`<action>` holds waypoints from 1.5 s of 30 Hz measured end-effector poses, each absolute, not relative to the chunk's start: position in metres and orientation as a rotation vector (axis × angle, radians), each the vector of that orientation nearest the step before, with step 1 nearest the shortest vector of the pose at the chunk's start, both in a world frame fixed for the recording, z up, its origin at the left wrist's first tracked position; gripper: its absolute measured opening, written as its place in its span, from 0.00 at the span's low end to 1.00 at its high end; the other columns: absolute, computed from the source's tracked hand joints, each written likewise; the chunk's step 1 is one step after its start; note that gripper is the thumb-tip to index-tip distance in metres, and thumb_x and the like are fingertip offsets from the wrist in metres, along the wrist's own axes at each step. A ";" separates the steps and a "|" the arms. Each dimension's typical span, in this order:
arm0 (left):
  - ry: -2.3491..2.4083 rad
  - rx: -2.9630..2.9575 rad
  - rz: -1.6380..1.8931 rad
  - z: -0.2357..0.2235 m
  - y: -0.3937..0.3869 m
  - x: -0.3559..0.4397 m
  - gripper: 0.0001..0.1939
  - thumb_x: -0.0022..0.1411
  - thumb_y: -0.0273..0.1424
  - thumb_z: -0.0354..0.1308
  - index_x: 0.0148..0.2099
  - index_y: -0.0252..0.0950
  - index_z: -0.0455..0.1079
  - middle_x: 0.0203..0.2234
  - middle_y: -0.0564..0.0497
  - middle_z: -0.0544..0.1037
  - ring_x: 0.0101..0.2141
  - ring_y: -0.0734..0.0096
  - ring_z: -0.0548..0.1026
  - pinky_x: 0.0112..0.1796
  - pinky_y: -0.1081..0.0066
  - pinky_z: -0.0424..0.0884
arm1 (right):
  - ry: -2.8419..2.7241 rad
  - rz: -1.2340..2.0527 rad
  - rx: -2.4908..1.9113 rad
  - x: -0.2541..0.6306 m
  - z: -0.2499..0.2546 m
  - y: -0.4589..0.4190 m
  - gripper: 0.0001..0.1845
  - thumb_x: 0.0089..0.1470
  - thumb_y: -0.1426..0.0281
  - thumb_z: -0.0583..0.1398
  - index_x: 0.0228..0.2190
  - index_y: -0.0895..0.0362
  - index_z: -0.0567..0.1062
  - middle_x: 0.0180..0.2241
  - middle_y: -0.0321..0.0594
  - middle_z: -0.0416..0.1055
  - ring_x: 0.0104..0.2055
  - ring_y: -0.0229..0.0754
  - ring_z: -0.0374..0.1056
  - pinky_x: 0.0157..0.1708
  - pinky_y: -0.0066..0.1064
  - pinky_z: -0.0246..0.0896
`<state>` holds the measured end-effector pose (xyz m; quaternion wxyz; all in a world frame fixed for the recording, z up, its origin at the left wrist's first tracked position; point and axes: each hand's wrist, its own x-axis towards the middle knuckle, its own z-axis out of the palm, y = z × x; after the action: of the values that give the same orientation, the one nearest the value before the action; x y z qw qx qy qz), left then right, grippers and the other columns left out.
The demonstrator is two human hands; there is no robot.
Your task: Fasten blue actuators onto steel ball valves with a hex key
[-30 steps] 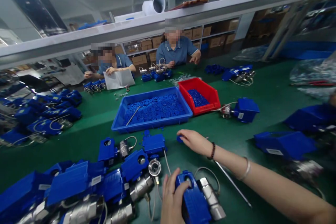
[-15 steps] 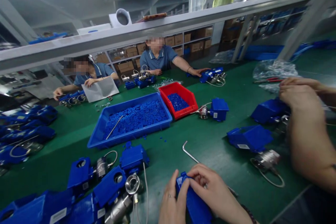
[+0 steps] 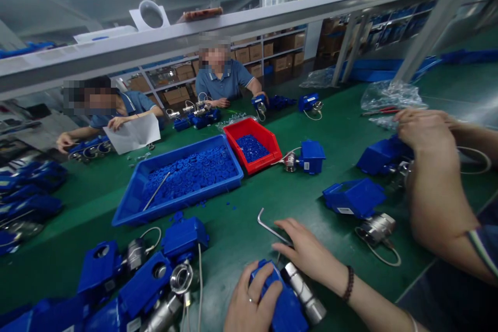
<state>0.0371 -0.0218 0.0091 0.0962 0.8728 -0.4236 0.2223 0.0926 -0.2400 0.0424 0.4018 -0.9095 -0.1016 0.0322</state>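
My left hand [image 3: 254,298] lies curled over a blue box-like valve housing [image 3: 286,301] low in the view. A silver metal valve body [image 3: 305,293] lies along the housing's right side. Just past it, my right hand [image 3: 307,249] hovers with thumb and fingers apart around the near end of a hex key [image 3: 268,225]. The key lies on the green table, its bent end pointing away from me. Whether a fingertip touches the key I cannot tell.
A blue tray [image 3: 119,212] of small blue parts and a red bin [image 3: 278,155] stand ahead. Blue valve assemblies [image 3: 146,275] crowd the left; others [image 3: 354,197] lie right, near a co-worker's arm [image 3: 439,181]. Two people [image 3: 223,80] sit opposite, beneath a shelf rail [image 3: 241,21].
My right hand has left the blue housing and moved to the hex key. The housing has turned, showing its metal valve body. Across the table, a co-worker's hand has drawn back with a blue valve.
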 end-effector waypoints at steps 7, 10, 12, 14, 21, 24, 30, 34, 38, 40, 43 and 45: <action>-1.128 2.524 0.392 0.043 -0.037 0.034 0.34 0.43 0.47 0.66 0.51 0.38 0.64 0.49 0.38 0.70 0.48 0.50 0.71 0.42 0.55 0.76 | -0.357 0.233 -2.567 0.124 0.034 -0.236 0.03 0.55 0.76 0.61 0.30 0.60 0.71 0.33 0.46 0.70 0.38 0.50 0.67 0.39 0.37 0.61; -1.106 2.521 0.311 0.050 -0.037 0.034 0.37 0.39 0.45 0.69 0.52 0.38 0.64 0.51 0.37 0.69 0.48 0.49 0.71 0.42 0.54 0.76 | -0.376 0.222 -2.465 0.118 0.047 -0.254 0.08 0.62 0.75 0.51 0.39 0.59 0.70 0.34 0.43 0.70 0.36 0.44 0.68 0.37 0.32 0.62; -1.097 2.522 0.266 0.053 -0.037 0.034 0.39 0.37 0.44 0.71 0.52 0.39 0.64 0.51 0.38 0.68 0.49 0.49 0.70 0.42 0.54 0.76 | -0.408 0.174 -2.267 0.107 0.058 -0.267 0.13 0.64 0.71 0.47 0.45 0.58 0.69 0.37 0.42 0.71 0.38 0.42 0.68 0.39 0.31 0.63; -1.101 2.505 0.238 0.055 -0.036 0.034 0.40 0.37 0.45 0.72 0.53 0.39 0.65 0.51 0.38 0.68 0.49 0.49 0.70 0.43 0.54 0.76 | -0.467 0.144 -2.075 0.093 0.068 -0.277 0.16 0.65 0.65 0.47 0.45 0.55 0.71 0.38 0.41 0.71 0.41 0.42 0.67 0.41 0.31 0.62; -1.084 2.462 0.198 0.052 -0.035 0.034 0.42 0.37 0.44 0.72 0.55 0.40 0.63 0.52 0.39 0.67 0.50 0.48 0.69 0.45 0.52 0.74 | -0.756 0.246 -2.026 0.081 0.073 -0.277 0.29 0.66 0.52 0.44 0.36 0.56 0.76 0.31 0.40 0.68 0.36 0.42 0.64 0.39 0.33 0.56; -1.085 2.447 0.235 0.045 -0.035 0.033 0.39 0.40 0.44 0.70 0.54 0.40 0.63 0.51 0.38 0.68 0.50 0.48 0.69 0.44 0.52 0.75 | -0.891 0.221 -2.033 0.097 0.072 -0.277 0.28 0.67 0.53 0.43 0.37 0.57 0.76 0.30 0.39 0.68 0.36 0.41 0.63 0.41 0.35 0.53; -1.058 2.465 0.236 0.042 -0.035 0.032 0.43 0.35 0.43 0.73 0.54 0.41 0.62 0.52 0.38 0.68 0.50 0.46 0.69 0.44 0.50 0.75 | -1.114 0.250 -1.956 0.121 0.084 -0.277 0.25 0.66 0.55 0.47 0.38 0.56 0.78 0.30 0.39 0.69 0.37 0.39 0.63 0.44 0.34 0.50; -1.020 2.479 0.190 0.051 -0.038 0.029 0.44 0.32 0.38 0.73 0.53 0.41 0.61 0.53 0.38 0.67 0.50 0.45 0.69 0.45 0.48 0.74 | -1.237 0.362 -1.907 0.136 0.092 -0.274 0.28 0.65 0.53 0.47 0.38 0.57 0.79 0.29 0.39 0.69 0.36 0.38 0.63 0.44 0.34 0.48; -0.987 2.467 0.232 0.058 -0.042 0.027 0.44 0.31 0.34 0.73 0.53 0.40 0.60 0.52 0.38 0.67 0.50 0.45 0.69 0.44 0.47 0.74 | -1.363 0.525 -1.766 0.158 0.098 -0.267 0.32 0.63 0.50 0.48 0.38 0.62 0.80 0.27 0.42 0.70 0.33 0.38 0.64 0.40 0.31 0.52; -0.985 2.471 0.258 0.059 -0.043 0.026 0.44 0.30 0.34 0.73 0.52 0.40 0.60 0.52 0.38 0.68 0.50 0.45 0.69 0.43 0.47 0.75 | -1.392 0.608 -1.679 0.168 0.097 -0.264 0.34 0.62 0.48 0.50 0.38 0.65 0.80 0.27 0.43 0.70 0.32 0.38 0.64 0.37 0.29 0.55; -0.974 2.497 0.314 0.053 -0.042 0.025 0.43 0.29 0.34 0.72 0.52 0.40 0.61 0.52 0.38 0.68 0.49 0.45 0.69 0.42 0.47 0.75 | -1.373 0.651 -1.612 0.175 0.092 -0.262 0.33 0.60 0.48 0.52 0.38 0.66 0.80 0.27 0.45 0.70 0.32 0.38 0.65 0.35 0.27 0.57; -0.983 2.510 0.360 0.044 -0.040 0.025 0.40 0.32 0.37 0.70 0.51 0.39 0.63 0.52 0.39 0.68 0.50 0.45 0.69 0.43 0.49 0.75 | -1.325 0.651 -1.603 0.172 0.088 -0.264 0.32 0.61 0.49 0.53 0.39 0.66 0.80 0.28 0.45 0.71 0.32 0.38 0.65 0.35 0.26 0.58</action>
<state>0.0249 -0.0396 0.0444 0.2095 0.9024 -0.3535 0.1294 0.1723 -0.2642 0.0882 0.4628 -0.6521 -0.5389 0.2648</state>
